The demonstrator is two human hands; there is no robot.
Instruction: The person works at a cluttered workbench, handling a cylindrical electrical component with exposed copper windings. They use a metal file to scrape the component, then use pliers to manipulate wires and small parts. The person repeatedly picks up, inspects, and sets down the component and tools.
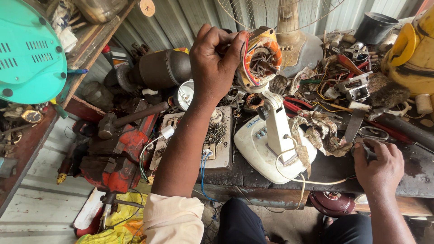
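Lower right of the frame, nearest the camera: the right hand [379,166] rests on the desk [325,169] edge, fingers curled over a small dark object; what it is cannot be told. A cream power cord [316,181] loops along the same edge toward the white fan base [257,151].

Centre: the base carries an upright white neck [276,124], topped by the exposed fan motor [259,58].

Upper centre: the left hand [214,63] is closed on the motor's left side, fingertips pinching at its wiring.

Risks, as judged:
- The motor sits high on a narrow neck; a sideways pull by the left hand could tip the stand, since the right hand is not bracing it.
- The loose cord at the edge could snag and drag the base.
- The thin leads could tear if tugged.
- Whether the cord is plugged in cannot be seen; if so, the bare windings pose a shock hazard.

Condition of motor: housing removed, orange-copper windings around a dark core with a central shaft, red and white leads on its left, tilted slightly.

Beyond, upper centre: a wire fan guard [271,11] stands behind.
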